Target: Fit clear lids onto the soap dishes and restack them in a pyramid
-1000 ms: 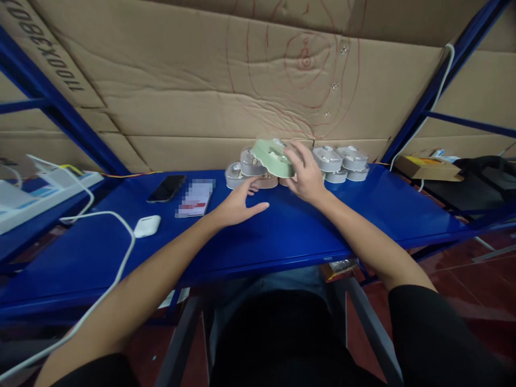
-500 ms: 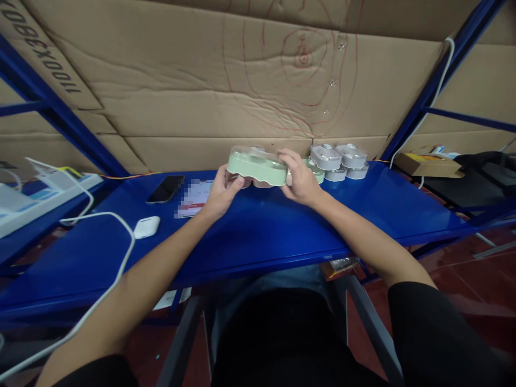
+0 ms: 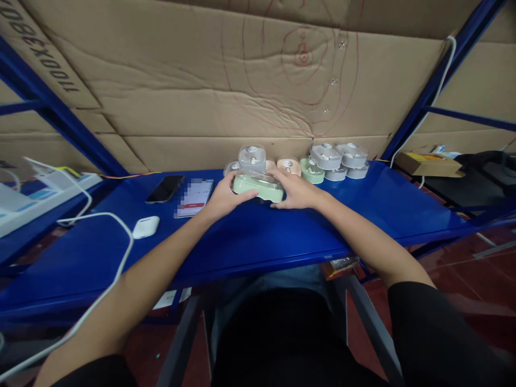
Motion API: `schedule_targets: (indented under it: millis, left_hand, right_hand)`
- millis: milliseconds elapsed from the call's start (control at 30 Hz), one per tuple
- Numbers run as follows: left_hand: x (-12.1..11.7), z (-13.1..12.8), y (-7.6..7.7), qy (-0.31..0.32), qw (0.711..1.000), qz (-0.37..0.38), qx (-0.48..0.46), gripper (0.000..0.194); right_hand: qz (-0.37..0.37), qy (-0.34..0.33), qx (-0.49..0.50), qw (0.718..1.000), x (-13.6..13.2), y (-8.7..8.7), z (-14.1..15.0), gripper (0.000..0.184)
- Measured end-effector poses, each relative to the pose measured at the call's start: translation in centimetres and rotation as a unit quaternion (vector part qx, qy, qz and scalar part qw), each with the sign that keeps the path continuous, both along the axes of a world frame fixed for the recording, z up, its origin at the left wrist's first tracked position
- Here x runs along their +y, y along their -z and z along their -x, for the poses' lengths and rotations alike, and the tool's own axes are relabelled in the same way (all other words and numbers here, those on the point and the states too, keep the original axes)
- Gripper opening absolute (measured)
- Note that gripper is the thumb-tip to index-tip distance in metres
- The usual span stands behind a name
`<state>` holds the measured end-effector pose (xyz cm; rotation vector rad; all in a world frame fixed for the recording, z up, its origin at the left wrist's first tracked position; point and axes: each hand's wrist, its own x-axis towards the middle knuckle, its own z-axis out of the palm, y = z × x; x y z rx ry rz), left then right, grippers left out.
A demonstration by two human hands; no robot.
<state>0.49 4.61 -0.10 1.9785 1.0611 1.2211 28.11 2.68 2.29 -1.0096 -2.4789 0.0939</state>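
A light green box with a clear lid [image 3: 258, 185] is held between my two hands, tilted slightly, close above the blue shelf. My left hand [image 3: 228, 198] grips its left end with the thumb along the front side. On the right end, my right hand [image 3: 296, 189] has its fingers over the lid and the thumb low at the side. Just behind it stand similar clear-lidded boxes: a grey one [image 3: 252, 157] on top of others, a peach one [image 3: 289, 166] and another green one [image 3: 312, 171]. What lies inside the held box cannot be made out.
Grey boxes [image 3: 325, 156] are stacked at the back right. Left of my hands lie a phone with a lit screen [image 3: 196, 196], a dark phone [image 3: 166, 189] and a white earbud case [image 3: 145, 227]. A white cable [image 3: 129, 242] crosses the left side. Cardboard [image 3: 181, 70] backs the shelf [image 3: 258, 242].
Both hands have lowered the green box and brought it nearer to me. The grey and peach boxes behind it now show.
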Motion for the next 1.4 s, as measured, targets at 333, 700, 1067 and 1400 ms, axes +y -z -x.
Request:
schedule_targets:
  millis: [333, 700, 1067, 1400]
  left_hand:
    - [-0.7, -0.4, 0.2, 0.038, 0.996, -0.036, 0.066, 0.093]
    - [-1.4, -0.9, 0.8, 0.106, 0.991, -0.015, 0.083, 0.099]
    - [-1.1, -0.8, 1.3, 0.131, 0.984, 0.021, 0.118, 0.129]
    - [-0.4, -0.8, 1.8, 0.148, 0.983, 0.015, 0.112, 0.133]
  right_hand:
    - [0.065, -0.038, 0.034, 0.997, -0.2, 0.3, -0.2, 0.105]
    - [0.084, -0.06, 0.044, 0.994, -0.3, 0.2, -0.2, 0.105]
    - [0.093, -0.087, 0.049, 0.991, -0.5, -0.2, -0.2, 0.105]
    - [0.089, -0.093, 0.044, 0.991, -0.1, 0.1, -0.4, 0.105]
